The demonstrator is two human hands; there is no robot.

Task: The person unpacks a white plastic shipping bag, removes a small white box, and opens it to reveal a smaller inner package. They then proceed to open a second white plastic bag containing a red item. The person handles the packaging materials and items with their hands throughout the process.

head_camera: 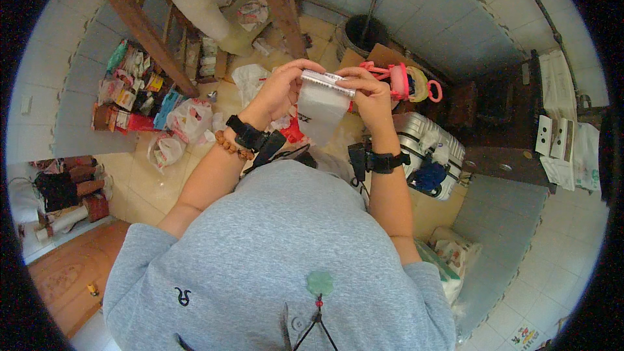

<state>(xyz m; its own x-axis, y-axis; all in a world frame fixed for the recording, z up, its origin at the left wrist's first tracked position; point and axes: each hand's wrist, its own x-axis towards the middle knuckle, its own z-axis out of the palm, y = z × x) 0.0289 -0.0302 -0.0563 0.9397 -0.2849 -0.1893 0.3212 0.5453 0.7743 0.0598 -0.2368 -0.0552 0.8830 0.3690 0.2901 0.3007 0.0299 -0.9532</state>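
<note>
A translucent plastic bag (321,112) hangs in front of me, with some dark print low on its side. Its upper edge is a flat, silvery folded strip with small printing. My left hand (287,83) pinches the left end of that strip. At the other end, my right hand (368,90) has its fingers over the top of the strip and its thumb out of sight behind. Red plastic (291,129) shows below and behind the bag; what it belongs to is hidden.
Left: a box of mixed packets (141,87) and knotted plastic bags (190,119) on the tiled floor, near a wooden post (151,34). Right: a pink plastic toy (399,80), a silver suitcase (429,141) and a dark wooden cabinet (507,161). Behind stands a black bucket (363,34).
</note>
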